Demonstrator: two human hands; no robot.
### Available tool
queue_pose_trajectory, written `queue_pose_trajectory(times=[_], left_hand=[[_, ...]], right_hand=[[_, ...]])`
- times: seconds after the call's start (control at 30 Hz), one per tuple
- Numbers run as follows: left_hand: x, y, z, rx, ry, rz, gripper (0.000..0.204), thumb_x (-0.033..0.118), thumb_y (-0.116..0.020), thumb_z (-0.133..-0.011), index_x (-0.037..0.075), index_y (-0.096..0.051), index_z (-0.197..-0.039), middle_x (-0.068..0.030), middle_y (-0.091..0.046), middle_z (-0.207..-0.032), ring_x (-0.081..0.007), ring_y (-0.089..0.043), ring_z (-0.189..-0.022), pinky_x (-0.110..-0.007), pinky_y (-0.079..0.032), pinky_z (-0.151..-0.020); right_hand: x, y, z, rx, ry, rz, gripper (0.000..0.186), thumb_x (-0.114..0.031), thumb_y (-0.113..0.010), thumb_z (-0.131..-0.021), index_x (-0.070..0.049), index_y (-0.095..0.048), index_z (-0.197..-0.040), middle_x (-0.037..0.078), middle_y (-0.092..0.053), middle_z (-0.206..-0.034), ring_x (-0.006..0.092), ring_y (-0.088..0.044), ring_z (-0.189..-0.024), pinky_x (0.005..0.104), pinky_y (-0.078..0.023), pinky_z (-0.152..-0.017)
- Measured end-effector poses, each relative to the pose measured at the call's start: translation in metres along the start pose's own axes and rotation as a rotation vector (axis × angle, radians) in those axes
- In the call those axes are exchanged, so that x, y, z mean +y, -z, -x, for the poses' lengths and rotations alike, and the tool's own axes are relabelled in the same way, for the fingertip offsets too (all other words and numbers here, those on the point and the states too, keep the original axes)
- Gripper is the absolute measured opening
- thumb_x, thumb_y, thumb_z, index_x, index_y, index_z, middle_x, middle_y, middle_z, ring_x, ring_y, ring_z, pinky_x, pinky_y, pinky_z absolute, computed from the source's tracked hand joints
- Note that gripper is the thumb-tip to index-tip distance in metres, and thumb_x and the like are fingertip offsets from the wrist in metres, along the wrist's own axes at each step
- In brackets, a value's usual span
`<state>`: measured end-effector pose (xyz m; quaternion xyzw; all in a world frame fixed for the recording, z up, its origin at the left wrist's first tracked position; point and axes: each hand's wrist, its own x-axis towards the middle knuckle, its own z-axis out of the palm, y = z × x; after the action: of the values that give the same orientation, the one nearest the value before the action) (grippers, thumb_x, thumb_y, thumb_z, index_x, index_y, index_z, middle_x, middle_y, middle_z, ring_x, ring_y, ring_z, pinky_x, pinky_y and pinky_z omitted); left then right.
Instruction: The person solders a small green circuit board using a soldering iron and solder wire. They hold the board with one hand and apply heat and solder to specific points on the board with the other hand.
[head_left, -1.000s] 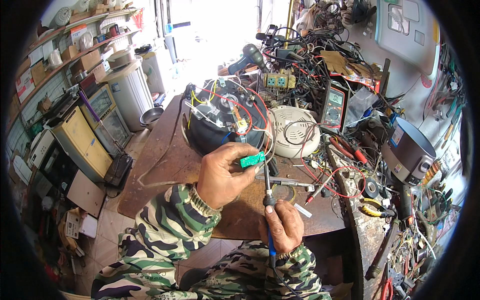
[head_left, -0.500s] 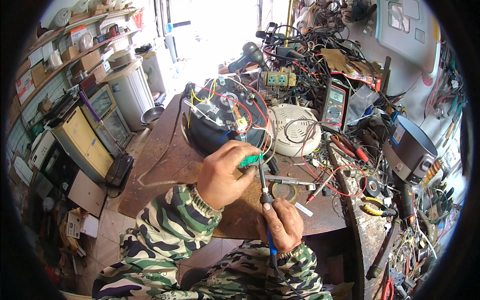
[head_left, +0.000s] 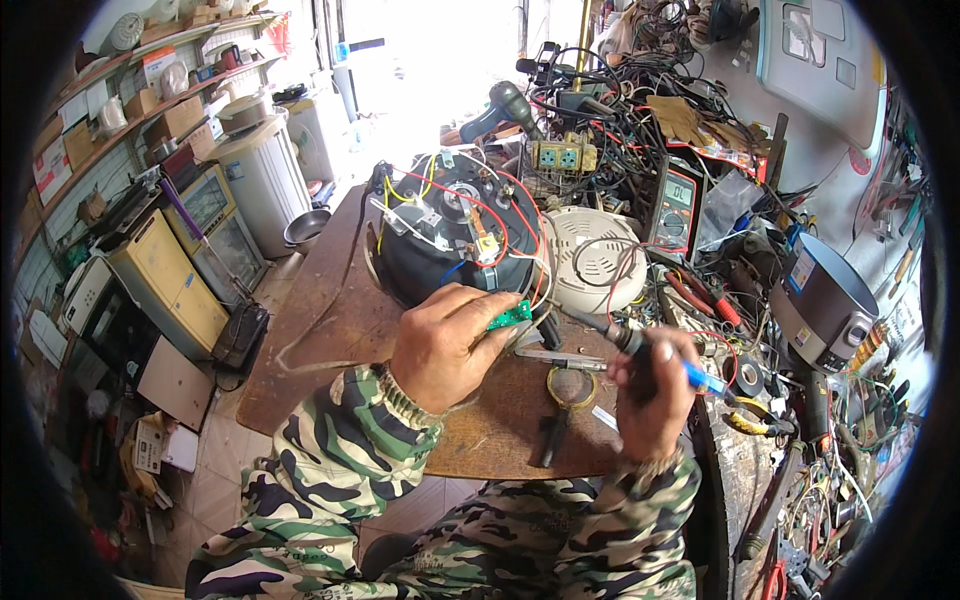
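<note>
Between thumb and fingers, my left hand (head_left: 447,340) pinches a small green circuit board (head_left: 511,317) just in front of an upturned black appliance body (head_left: 455,235) with loose coloured wires. My right hand (head_left: 657,393) grips a blue-handled soldering iron (head_left: 632,342), slightly blurred, its tip pointing up and left, apart from the board. A round magnifying glass (head_left: 572,386) with a dark handle lies on the table below and between my hands. Metal tweezers (head_left: 560,357) lie just beyond it. Behind my right hand rests a round cream vented cover (head_left: 596,262).
The brown wooden table (head_left: 330,335) ends close to my lap. At the right stand a multimeter (head_left: 676,210), a grey pot-like housing (head_left: 822,300) and yellow-black pliers (head_left: 757,415) among tangled cables and tools. A power socket block (head_left: 562,156) sits at the back; shelves and appliances line the left.
My right hand has moved right with the soldering iron, drawing its tip away from the circuit board. The magnifying glass now shows fully. My left hand has barely moved.
</note>
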<state>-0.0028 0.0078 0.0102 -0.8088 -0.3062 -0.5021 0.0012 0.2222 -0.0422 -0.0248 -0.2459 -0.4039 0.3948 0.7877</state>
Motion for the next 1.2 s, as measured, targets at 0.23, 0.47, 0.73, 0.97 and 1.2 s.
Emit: queue_pose_trajectory(times=[0.23, 0.47, 0.73, 0.97, 1.2], left_hand=[[-0.002, 0.0, -0.002, -0.051, -0.055, -0.045, 0.036, -0.005, -0.08, -0.07, 0.002, -0.071, -0.104, -0.0127, -0.071, -0.095, -0.0304, -0.068, -0.085, -0.039, -0.055, -0.073], [-0.002, 0.0, -0.003, -0.059, -0.063, -0.043, 0.037, -0.007, -0.078, -0.068, 0.002, -0.071, -0.103, -0.0126, -0.07, -0.094, -0.031, -0.068, -0.084, -0.039, -0.055, -0.073], [-0.003, -0.002, -0.003, -0.057, -0.072, -0.046, 0.036, -0.007, -0.079, -0.068, 0.002, -0.071, -0.102, -0.0124, -0.07, -0.094, -0.0305, -0.068, -0.084, -0.038, -0.055, -0.072], [-0.002, 0.002, -0.003, -0.07, -0.064, -0.044, 0.034, -0.005, -0.079, -0.07, 0.002, -0.071, -0.102, -0.0121, -0.071, -0.094, -0.0302, -0.067, -0.084, -0.039, -0.055, -0.073], [-0.004, 0.002, -0.003, -0.096, -0.057, -0.035, 0.03, -0.002, -0.078, -0.073, 0.002, -0.071, -0.102, -0.0118, -0.071, -0.094, -0.0302, -0.067, -0.084, -0.039, -0.055, -0.074]], right_hand=[[0.019, 0.012, -0.046, -0.056, -0.316, -0.102, 0.023, -0.029, -0.06, -0.096, -0.008, -0.055, -0.087, -0.001, -0.048, -0.059, 0.009, -0.039, -0.045, 0.0282, -0.037, -0.047], [0.027, 0.027, -0.046, 0.041, -0.304, -0.098, 0.025, -0.03, -0.063, -0.095, -0.009, -0.055, -0.086, -0.001, -0.047, -0.059, 0.0083, -0.037, -0.043, 0.0256, -0.037, -0.046], [0.02, 0.016, -0.041, -0.072, -0.348, -0.057, 0.027, -0.028, -0.066, -0.094, -0.003, -0.059, -0.088, 0.003, -0.051, -0.06, 0.0116, -0.044, -0.043, 0.0281, -0.04, -0.044], [0.017, 0.008, -0.039, -0.07, -0.367, -0.024, 0.026, -0.026, -0.068, -0.092, -0.002, -0.06, -0.087, 0.0, -0.047, -0.059, 0.0101, -0.039, -0.043, 0.0286, -0.038, -0.048], [0.018, 0.011, -0.042, -0.069, -0.364, -0.038, 0.024, -0.024, -0.069, -0.091, -0.002, -0.059, -0.087, 0.001, -0.049, -0.059, 0.0104, -0.04, -0.043, 0.0292, -0.038, -0.048]])
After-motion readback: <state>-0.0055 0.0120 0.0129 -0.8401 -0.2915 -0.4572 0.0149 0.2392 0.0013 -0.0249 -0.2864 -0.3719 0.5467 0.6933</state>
